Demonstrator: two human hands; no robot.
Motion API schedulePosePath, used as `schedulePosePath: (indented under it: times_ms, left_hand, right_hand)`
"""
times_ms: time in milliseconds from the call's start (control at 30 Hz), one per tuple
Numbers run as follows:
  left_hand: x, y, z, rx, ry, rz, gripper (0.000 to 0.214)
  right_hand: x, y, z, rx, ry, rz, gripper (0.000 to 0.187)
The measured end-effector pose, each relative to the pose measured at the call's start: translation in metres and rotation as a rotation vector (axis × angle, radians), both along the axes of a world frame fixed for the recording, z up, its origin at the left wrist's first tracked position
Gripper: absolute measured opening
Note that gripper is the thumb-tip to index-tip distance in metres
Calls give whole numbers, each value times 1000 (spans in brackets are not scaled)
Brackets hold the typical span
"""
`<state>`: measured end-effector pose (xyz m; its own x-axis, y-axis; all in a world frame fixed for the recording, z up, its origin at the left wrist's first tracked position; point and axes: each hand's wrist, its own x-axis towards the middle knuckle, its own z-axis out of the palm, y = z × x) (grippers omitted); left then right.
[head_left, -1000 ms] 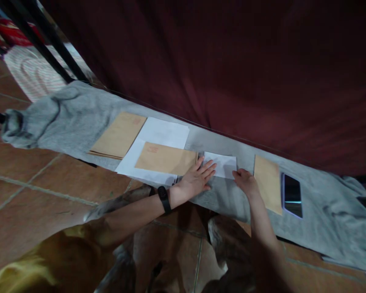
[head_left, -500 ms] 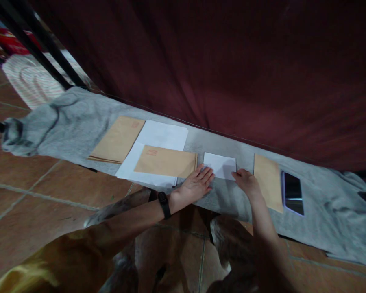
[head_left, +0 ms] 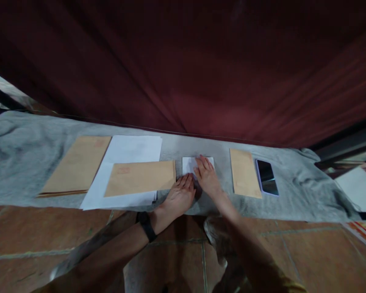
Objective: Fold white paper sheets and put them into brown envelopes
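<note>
Two bare hands lay palm down at a small white paper (head_left: 188, 164) on the cloth-covered desk (head_left: 301, 187), between a printed brown envelope (head_left: 140, 178) on the left and a plain brown envelope (head_left: 244, 173) on the right. The left hand (head_left: 181, 194) met its near left part with fingers extended and close together; the right hand (head_left: 208, 178) lay across its right part, fingers nearly straight and slightly parted, tips at the far edge. Neither appeared to pinch it. The paper was judged light, flexible and easily creased, likely to slide on the cloth unless pressed; the exposed far corners seemed the best places to hold. Its far edge ran left to right, roughly along the desk's length; with the near edge covered, its long axis could not be settled, and no visible marking gave it a heading.
</note>
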<state>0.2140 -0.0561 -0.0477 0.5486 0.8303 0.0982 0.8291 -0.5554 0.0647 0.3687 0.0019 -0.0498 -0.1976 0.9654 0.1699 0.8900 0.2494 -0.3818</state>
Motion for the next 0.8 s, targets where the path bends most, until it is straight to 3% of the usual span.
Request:
schedulePosePath:
  times_ms: [200,367,567,667,800]
  left_hand:
    - [14,23,11,-20,-231,112,55]
    - [37,37,-6,-84,-441,193,64]
    - [38,36,-35,-85,-393,250,59]
    - [34,32,-33,-42,-299,266,57]
    - [34,27,-19,-46,-179,263,55]
  right_hand:
    - [-4,-9,-15,-71,-191,-42,54]
    - [-2,-5,-11,-118,-193,-51,56]
    - [20,10,7,-109,-25,-389,46]
    - [31,16,11,-185,22,-478,39]
    - [40,22,10,-313,61,-467,32]
